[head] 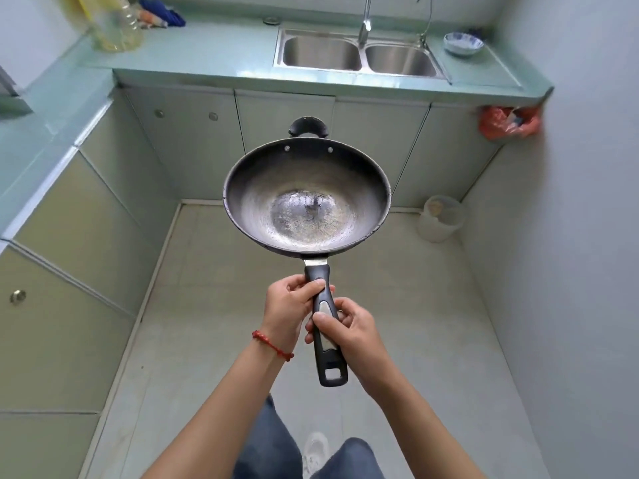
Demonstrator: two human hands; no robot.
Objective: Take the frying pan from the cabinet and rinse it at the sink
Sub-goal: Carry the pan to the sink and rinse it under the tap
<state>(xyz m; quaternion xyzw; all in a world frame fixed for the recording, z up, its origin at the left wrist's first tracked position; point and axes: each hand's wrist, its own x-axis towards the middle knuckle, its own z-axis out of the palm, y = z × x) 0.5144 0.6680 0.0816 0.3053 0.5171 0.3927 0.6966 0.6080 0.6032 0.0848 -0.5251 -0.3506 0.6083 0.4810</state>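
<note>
A dark frying pan (pixel 307 198) with a worn shiny bottom hangs level in the air over the floor, its long black handle pointing toward me. My left hand (pixel 288 311), with a red bead bracelet at the wrist, grips the upper part of the handle. Just below it, my right hand (pixel 345 326) grips the handle's middle. The double steel sink (pixel 358 53) with its tap (pixel 364 27) lies ahead in the far counter. The cabinets (pixel 287 115) under that counter have their doors closed.
A pale green counter (pixel 207 53) runs along the back and the left side. On it stand a plastic oil bottle (pixel 117 25), a blue cloth (pixel 166 13) and a blue-white bowl (pixel 463 43). An orange bag (pixel 508 122) hangs at the right; a white bin (pixel 441 217) stands below.
</note>
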